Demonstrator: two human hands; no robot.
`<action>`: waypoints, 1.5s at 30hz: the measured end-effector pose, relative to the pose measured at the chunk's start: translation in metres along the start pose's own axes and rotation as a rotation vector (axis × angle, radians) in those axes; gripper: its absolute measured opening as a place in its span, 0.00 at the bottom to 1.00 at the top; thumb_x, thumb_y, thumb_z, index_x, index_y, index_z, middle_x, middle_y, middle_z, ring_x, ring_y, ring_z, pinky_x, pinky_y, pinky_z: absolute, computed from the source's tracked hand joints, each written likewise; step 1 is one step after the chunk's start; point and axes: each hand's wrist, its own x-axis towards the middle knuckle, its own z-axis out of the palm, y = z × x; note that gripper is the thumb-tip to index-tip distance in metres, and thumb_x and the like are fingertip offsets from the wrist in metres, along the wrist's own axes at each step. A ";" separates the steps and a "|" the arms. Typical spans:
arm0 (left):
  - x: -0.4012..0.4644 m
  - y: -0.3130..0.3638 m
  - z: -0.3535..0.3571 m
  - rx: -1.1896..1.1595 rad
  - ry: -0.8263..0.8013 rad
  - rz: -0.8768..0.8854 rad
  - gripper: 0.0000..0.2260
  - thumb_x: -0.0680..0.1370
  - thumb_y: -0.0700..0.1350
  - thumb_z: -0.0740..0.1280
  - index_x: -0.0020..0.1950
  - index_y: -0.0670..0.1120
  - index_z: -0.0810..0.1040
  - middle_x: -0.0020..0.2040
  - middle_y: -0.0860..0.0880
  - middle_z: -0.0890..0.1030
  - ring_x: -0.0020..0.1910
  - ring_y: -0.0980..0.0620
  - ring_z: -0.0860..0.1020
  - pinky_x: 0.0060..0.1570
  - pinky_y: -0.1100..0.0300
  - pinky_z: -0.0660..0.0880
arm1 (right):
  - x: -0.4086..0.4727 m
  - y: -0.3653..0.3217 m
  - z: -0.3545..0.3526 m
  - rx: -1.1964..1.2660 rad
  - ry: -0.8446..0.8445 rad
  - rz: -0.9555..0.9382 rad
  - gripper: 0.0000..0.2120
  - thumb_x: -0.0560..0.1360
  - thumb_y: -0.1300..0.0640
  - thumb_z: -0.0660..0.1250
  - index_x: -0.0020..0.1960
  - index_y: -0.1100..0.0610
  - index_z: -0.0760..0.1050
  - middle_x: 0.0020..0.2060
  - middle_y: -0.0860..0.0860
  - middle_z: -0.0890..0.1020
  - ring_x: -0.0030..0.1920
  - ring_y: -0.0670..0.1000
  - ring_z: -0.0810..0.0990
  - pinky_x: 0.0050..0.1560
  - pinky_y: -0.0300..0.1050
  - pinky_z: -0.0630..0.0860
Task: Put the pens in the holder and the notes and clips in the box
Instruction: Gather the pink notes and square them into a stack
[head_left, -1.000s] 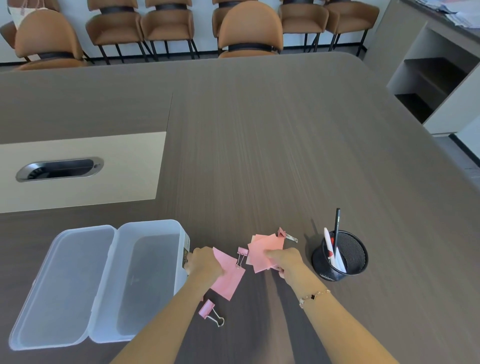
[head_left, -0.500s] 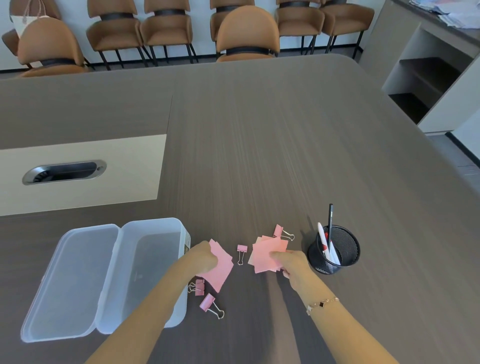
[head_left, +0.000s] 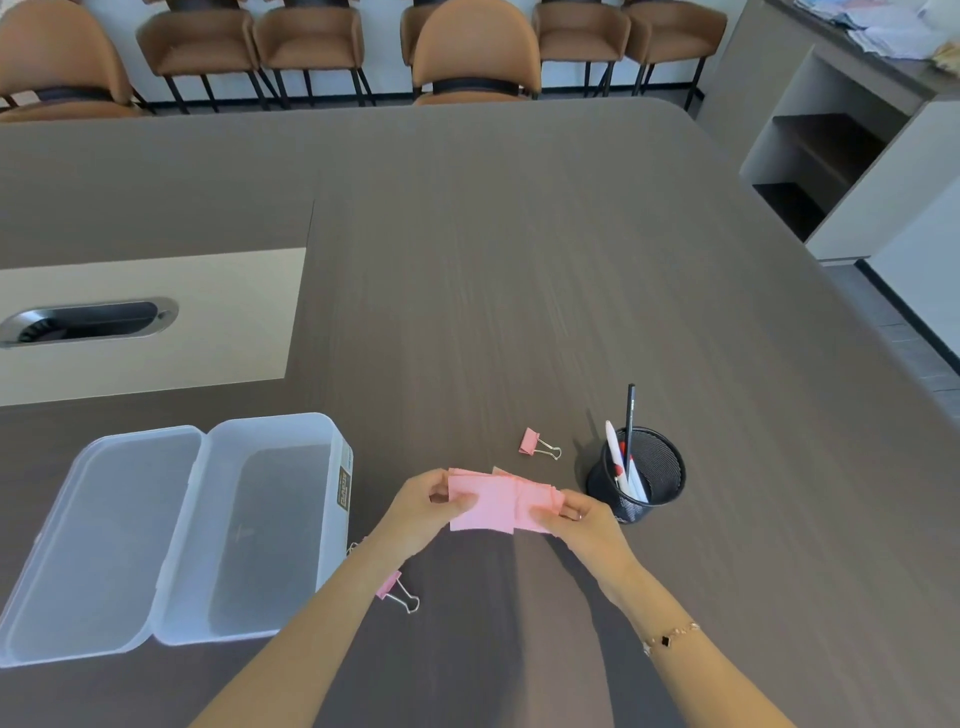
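A bunch of pink notes (head_left: 498, 501) is held above the table between both hands: my left hand (head_left: 423, 512) grips its left edge and my right hand (head_left: 587, 525) its right edge. The clear plastic box (head_left: 270, 525) lies open and bare to the left, its lid (head_left: 98, 540) folded out flat. A black mesh holder (head_left: 649, 478) with a black pen (head_left: 629, 421) and white pens (head_left: 615, 457) stands just right of my right hand. One pink binder clip (head_left: 535, 444) lies behind the notes. Another clip (head_left: 397, 590) shows beside my left forearm.
A beige panel with a metal cable slot (head_left: 88, 322) is set into the table (head_left: 519, 260) at left. Brown chairs (head_left: 475, 57) line the far edge. A grey shelf unit (head_left: 831, 156) stands to the right of the table.
Both hands lifted their pink notes off the table and brought them together into one bunch. The small clip that lay between them is no longer visible.
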 end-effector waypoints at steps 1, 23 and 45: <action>0.000 -0.002 0.003 -0.004 -0.011 -0.002 0.09 0.75 0.42 0.69 0.54 0.50 0.78 0.45 0.55 0.82 0.43 0.61 0.78 0.36 0.77 0.73 | -0.002 0.001 -0.002 -0.014 -0.015 -0.011 0.10 0.72 0.62 0.70 0.42 0.47 0.81 0.32 0.37 0.84 0.33 0.36 0.80 0.33 0.26 0.74; -0.003 -0.024 0.028 0.596 0.102 0.237 0.14 0.76 0.51 0.66 0.56 0.44 0.79 0.50 0.47 0.75 0.43 0.54 0.77 0.46 0.65 0.74 | -0.003 0.021 0.015 -0.656 -0.035 -0.322 0.11 0.80 0.59 0.58 0.61 0.56 0.73 0.53 0.52 0.79 0.52 0.50 0.76 0.54 0.40 0.73; 0.001 -0.025 0.033 0.883 0.010 0.269 0.16 0.82 0.50 0.55 0.65 0.44 0.72 0.61 0.43 0.75 0.53 0.47 0.80 0.53 0.58 0.75 | 0.000 0.030 0.019 -0.709 0.019 -0.316 0.11 0.81 0.59 0.55 0.58 0.60 0.72 0.47 0.49 0.72 0.44 0.45 0.72 0.40 0.27 0.67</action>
